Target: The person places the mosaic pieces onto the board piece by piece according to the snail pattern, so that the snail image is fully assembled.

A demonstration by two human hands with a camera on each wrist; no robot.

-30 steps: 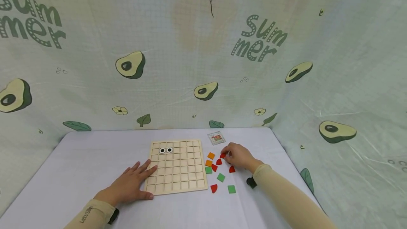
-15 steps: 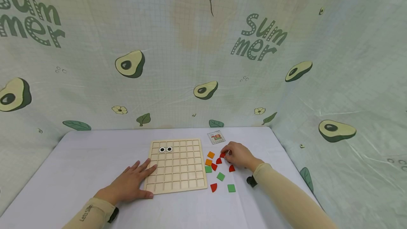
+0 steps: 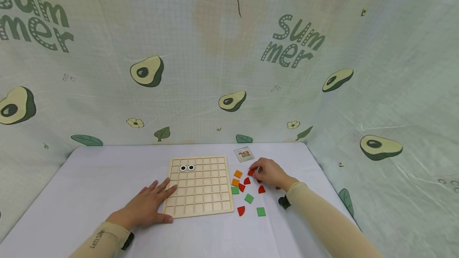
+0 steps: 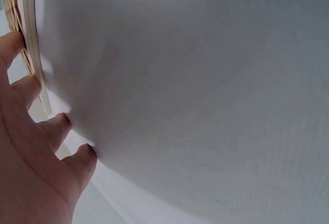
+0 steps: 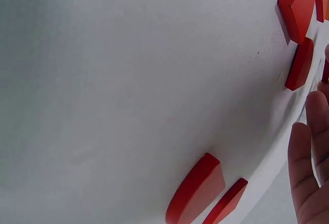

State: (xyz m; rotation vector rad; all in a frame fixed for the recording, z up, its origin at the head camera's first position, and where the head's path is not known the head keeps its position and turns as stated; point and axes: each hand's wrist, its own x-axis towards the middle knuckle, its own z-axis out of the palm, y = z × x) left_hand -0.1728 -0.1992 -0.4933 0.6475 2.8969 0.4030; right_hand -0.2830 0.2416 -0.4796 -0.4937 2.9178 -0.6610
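My left hand [image 3: 145, 205] lies with spread, straight fingers at the left edge of a wooden grid board [image 3: 201, 197]. In the left wrist view, two fingers [image 4: 26, 86] touch the board's side and the others rest on the cloth. Two white round eye pieces [image 3: 187, 168] sit side by side in the board's upper left cells. Over to the right, my right hand [image 3: 270, 171] pinches a red quarter-circle tile [image 3: 251, 172] between thumb and index finger. More red tiles [image 5: 198, 190] lie on the cloth beneath and around that hand.
Between board and right hand are orange square tiles [image 3: 238, 174], green square tiles [image 3: 249, 198] and loose red tiles [image 3: 241, 211]. A small picture card [image 3: 244, 154] lies behind them. White cloth [image 3: 201, 238] covers the table, and a printed curtain [image 3: 193, 83] hangs behind.
My right hand has lifted and turned slightly, with the red tile at its fingertips. Red tiles beneath its palm now show more. My left hand stays at the board.
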